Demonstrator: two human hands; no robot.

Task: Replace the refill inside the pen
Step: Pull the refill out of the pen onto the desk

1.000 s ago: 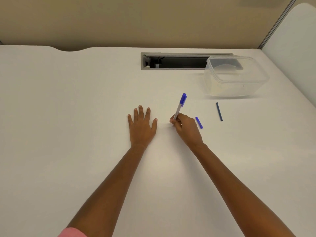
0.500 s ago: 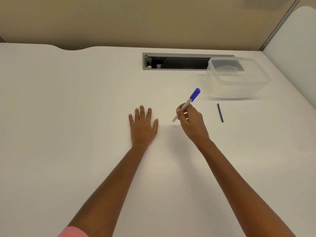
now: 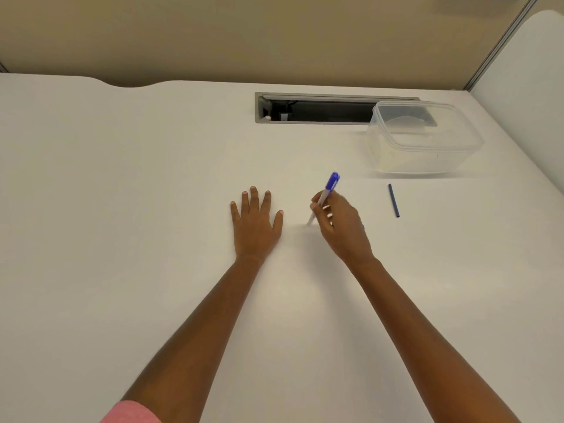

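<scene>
Your right hand [image 3: 341,227], right of frame centre, pinches the pen [image 3: 324,197] between thumb and curled fingers. The pen is tilted: its blue cap points to the upper right and its white barrel runs down to the lower left, where motion blur hides whether the tip touches the table [image 3: 122,209]. Your left hand [image 3: 255,222] lies flat on the table just left of centre, fingers straight and slightly spread, holding nothing. A thin dark refill [image 3: 393,200] lies on the table to the right of your right hand, apart from it. A clear plastic container [image 3: 424,138] stands in the upper right, partly covering a cable slot [image 3: 314,109].
</scene>
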